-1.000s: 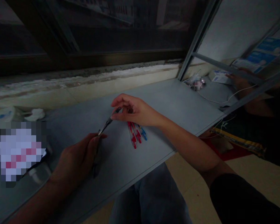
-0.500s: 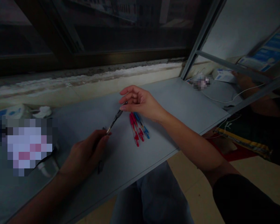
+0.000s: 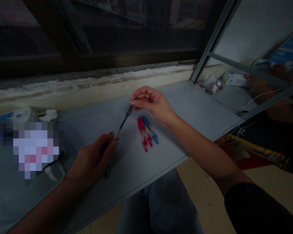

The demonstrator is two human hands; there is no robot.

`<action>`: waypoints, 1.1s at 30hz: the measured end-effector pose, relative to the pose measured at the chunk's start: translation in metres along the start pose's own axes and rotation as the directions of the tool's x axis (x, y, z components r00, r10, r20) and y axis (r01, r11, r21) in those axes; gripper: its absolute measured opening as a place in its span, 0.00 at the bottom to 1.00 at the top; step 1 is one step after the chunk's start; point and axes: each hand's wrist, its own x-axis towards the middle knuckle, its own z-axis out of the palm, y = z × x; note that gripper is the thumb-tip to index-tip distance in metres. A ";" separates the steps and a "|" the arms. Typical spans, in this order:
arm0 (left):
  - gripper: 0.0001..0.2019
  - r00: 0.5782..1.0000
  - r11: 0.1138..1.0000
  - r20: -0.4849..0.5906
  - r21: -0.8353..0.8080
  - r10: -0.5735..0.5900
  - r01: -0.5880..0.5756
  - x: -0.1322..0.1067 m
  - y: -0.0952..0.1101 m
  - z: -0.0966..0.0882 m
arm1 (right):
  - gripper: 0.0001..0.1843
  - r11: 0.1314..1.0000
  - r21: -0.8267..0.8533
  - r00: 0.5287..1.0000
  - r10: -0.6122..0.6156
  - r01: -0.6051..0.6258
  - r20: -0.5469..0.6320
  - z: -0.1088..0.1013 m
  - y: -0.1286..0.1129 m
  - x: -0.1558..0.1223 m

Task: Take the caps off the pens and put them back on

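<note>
Head view, hands (image 3: pixel 92 159) (image 3: pixel 153 104) over grey counter (image 3: pixel 190 100), dark window (image 3: pixel 136 32)

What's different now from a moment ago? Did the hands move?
The right hand has moved up and away from the left hand. Both still hold the slim dark pen-like tool, which now shows longer between them. The red and blue pens on the grey shelf stayed put.
</note>
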 end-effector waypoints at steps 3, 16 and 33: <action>0.20 1.000 1.000 -0.010 -0.006 0.004 -0.004 0.000 -0.001 0.000 | 0.21 0.999 0.048 1.000 -0.002 0.002 0.008 0.000 0.000 0.000; 0.18 0.995 1.000 -0.100 0.002 0.029 -0.029 -0.004 -0.004 0.001 | 0.25 0.997 0.073 0.999 0.000 -0.002 0.039 -0.003 0.002 0.001; 0.20 0.981 0.996 -0.176 0.038 0.084 -0.079 -0.001 0.003 -0.003 | 0.23 0.943 -0.332 0.952 0.134 -0.037 0.276 0.004 -0.007 -0.015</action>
